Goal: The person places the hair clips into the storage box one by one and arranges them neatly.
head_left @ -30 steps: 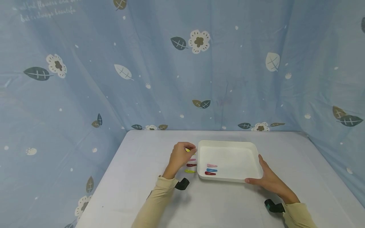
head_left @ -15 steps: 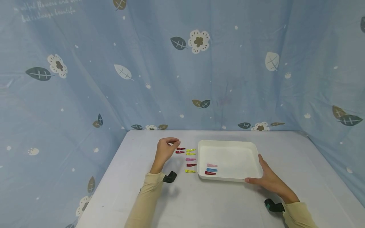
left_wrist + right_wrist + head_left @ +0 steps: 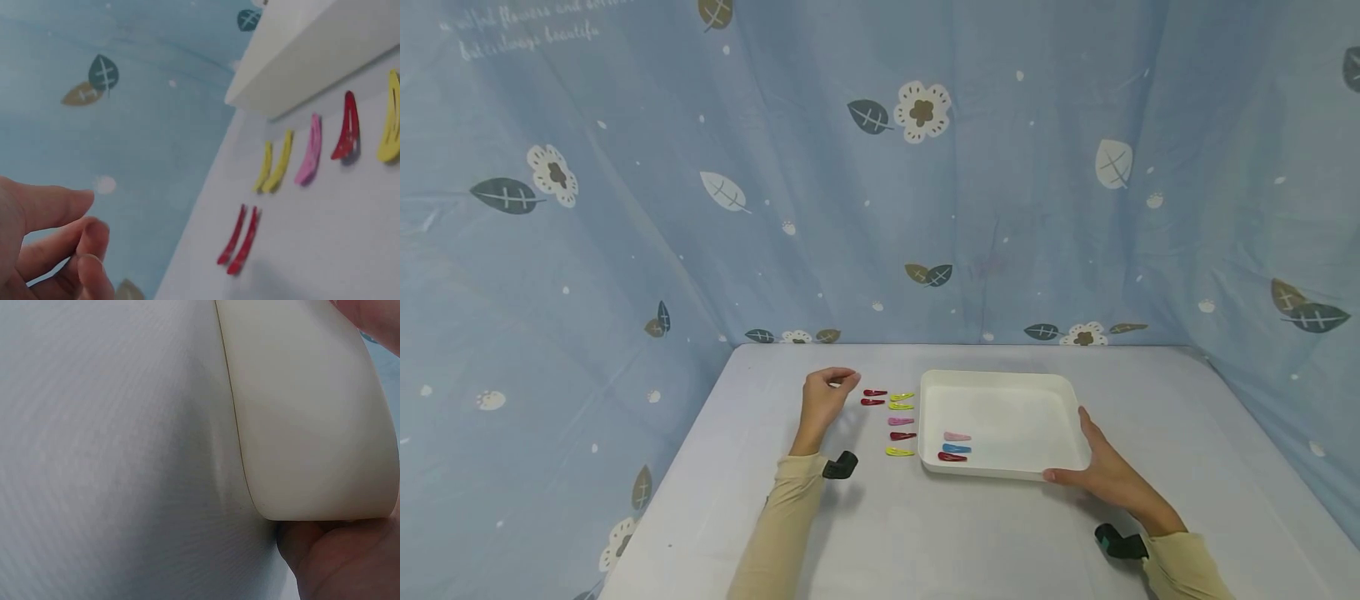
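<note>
My left hand (image 3: 823, 404) hovers at the left of the table, thumb and fingers loosely bent with nothing between them in the left wrist view. Just right of it lie two red snap hair clips (image 3: 873, 402), side by side. Beyond these, a column of clips runs along the tray's left side: two yellow clips (image 3: 901, 407), a purple-pink clip (image 3: 901, 422), a dark red clip (image 3: 902, 436) and another yellow clip (image 3: 899, 452). My right hand (image 3: 1105, 471) grips the near right corner of the white tray (image 3: 1015, 408), thumb on the front wall, fingers along the right side.
Inside the tray, near its front left corner, lie a pink clip (image 3: 957, 437), a blue clip (image 3: 957, 448) and a red clip (image 3: 952, 457). A white cloth covers the table (image 3: 985, 542). Behind it hangs a blue patterned curtain (image 3: 820, 208).
My left hand has moved left from over the yellow clips beside the tray, so the two red clips and the yellow pair now show. My right hand and the tray have stayed put.
</note>
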The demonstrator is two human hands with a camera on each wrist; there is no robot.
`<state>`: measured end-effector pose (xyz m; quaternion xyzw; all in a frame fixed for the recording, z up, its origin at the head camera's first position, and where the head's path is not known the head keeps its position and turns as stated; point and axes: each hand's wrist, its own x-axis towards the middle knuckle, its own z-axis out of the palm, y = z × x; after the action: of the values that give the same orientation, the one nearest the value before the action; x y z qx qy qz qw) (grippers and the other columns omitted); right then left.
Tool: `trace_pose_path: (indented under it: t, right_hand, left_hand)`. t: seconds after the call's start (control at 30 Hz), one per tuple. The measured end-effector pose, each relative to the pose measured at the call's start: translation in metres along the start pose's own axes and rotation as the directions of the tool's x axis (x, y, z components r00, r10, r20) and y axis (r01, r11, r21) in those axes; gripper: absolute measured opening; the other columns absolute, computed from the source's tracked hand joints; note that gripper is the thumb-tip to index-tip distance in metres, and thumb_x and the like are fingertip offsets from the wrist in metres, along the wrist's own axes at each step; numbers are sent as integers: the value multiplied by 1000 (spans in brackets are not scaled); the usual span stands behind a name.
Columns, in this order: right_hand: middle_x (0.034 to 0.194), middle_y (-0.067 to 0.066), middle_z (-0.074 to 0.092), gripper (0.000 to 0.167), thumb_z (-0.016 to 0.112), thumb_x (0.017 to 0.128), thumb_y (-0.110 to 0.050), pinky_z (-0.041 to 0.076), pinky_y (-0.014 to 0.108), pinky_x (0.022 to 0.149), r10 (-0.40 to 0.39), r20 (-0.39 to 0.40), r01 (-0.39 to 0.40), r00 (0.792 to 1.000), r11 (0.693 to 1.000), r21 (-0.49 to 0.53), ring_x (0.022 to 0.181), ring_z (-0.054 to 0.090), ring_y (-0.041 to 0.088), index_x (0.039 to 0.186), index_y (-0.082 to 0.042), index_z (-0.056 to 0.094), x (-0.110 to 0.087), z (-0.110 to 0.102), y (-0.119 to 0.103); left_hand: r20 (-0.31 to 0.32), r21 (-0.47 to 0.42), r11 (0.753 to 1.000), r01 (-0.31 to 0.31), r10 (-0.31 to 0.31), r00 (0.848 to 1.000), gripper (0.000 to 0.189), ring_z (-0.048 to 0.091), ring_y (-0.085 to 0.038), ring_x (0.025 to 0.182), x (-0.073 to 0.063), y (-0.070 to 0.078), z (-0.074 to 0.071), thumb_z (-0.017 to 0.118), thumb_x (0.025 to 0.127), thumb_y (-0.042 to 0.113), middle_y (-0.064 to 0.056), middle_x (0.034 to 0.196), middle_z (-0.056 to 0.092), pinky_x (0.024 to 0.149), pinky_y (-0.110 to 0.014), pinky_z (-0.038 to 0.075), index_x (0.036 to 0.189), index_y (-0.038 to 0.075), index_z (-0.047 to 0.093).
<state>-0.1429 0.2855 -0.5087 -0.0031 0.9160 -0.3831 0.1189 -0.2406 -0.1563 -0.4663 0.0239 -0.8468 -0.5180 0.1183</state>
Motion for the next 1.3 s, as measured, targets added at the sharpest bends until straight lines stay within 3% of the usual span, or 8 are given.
trace_pose_path:
  t: [0.47,0.7,1.03,1.3]
  right_hand:
    - [165,42,-2,141,86,78,-47,22,82,111,-3,-9,3,1000,1000,3,148,12,68,161,2,-18,-1,0,-1]
    - [165,42,-1,142,87,78,-47,23,81,111,0,-9,0,1000,1000,-1,148,13,68,161,2,-18,-1,0,-2]
    - [165,43,0,140,86,79,-45,23,82,110,-14,-10,14,1000,1000,7,148,12,68,161,2,-17,-2,1,-1]
    - [165,42,-1,140,85,79,-47,23,80,112,9,3,-9,1000,1000,-11,149,12,67,161,2,-18,-1,-1,-3]
  left_hand:
    - [-16,53,990,129,-129,992,23,63,-18,78,-1,-21,12,76,93,23,-16,101,77,66,-25,45,104,2,80]
    - [4,65,987,148,-148,989,22,61,-14,63,-1,-32,18,76,93,19,-14,88,77,57,-23,46,100,-1,79]
    - [-13,233,953,195,-197,980,19,69,-19,76,-2,-37,25,77,90,21,-11,88,78,64,-28,48,95,3,81]
    - [-20,302,931,206,-210,977,17,66,-17,71,-1,-35,31,80,88,23,-7,85,77,60,-28,45,90,6,80]
